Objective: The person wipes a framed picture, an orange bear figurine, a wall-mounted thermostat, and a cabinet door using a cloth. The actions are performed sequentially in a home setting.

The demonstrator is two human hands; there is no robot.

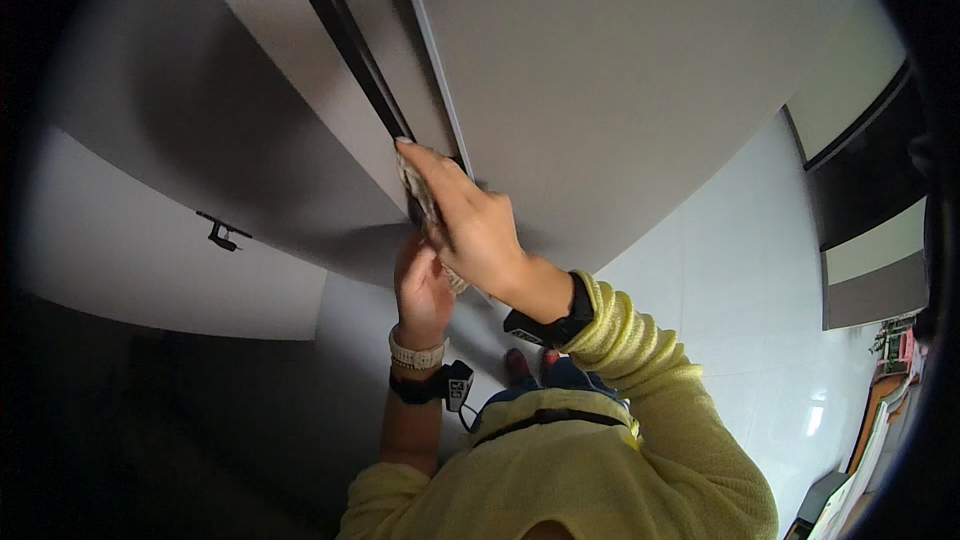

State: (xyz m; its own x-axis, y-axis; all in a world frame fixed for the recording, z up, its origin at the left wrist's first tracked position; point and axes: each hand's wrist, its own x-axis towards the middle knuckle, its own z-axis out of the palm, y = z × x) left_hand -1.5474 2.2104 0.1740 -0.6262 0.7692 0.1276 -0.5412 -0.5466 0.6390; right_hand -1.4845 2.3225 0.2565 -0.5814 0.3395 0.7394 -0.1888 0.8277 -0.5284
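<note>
My right hand (484,229) is closed over a pale, crumpled cloth (456,279), pressing it against a long black strip (345,37). The strip runs up a light grey panel edge, beside a large grey panel (637,90) with a thin metal border (431,30). My left hand (424,292) is just below the right one, by the lower end of the cloth. Its fingers are partly hidden and blurred, so its grip is unclear. Both wrists wear black strapped devices.
A dark handle (223,236) juts from a pale door-like panel (172,240) at the left. Glossy light floor tiles (720,300) lie below and to the right. Grey and black cabinet fronts (862,195) stand at the far right. My reddish shoes (517,364) are near the panels.
</note>
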